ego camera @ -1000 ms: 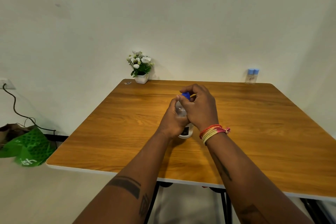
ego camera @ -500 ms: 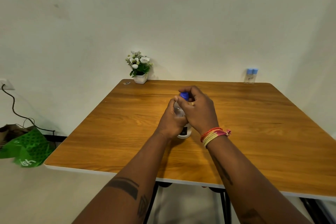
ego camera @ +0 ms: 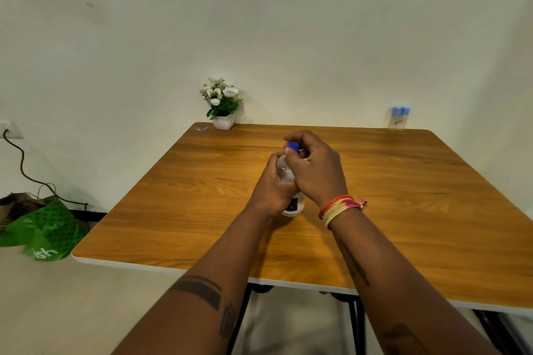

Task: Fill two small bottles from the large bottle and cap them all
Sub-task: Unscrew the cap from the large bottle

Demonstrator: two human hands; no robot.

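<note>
While left hand (ego camera: 271,187) steadies: large bottle (ego camera: 290,181) upright on table (ego camera: 403,210).
Right hand (ego camera: 314,170): fingers pinching blue cap (ego camera: 293,146), regripped since earlier.
Meaning: cap being turned; direction unclear.

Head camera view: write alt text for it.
A person's left hand steadies a clear large bottle upright on a wooden table while the right hand grips its blue cap. Two small bottles and a potted plant stand at the far edge.

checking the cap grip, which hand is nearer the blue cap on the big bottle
Right. The right hand has its fingertips on the blue cap; the left hand wraps the bottle body below it.
</note>
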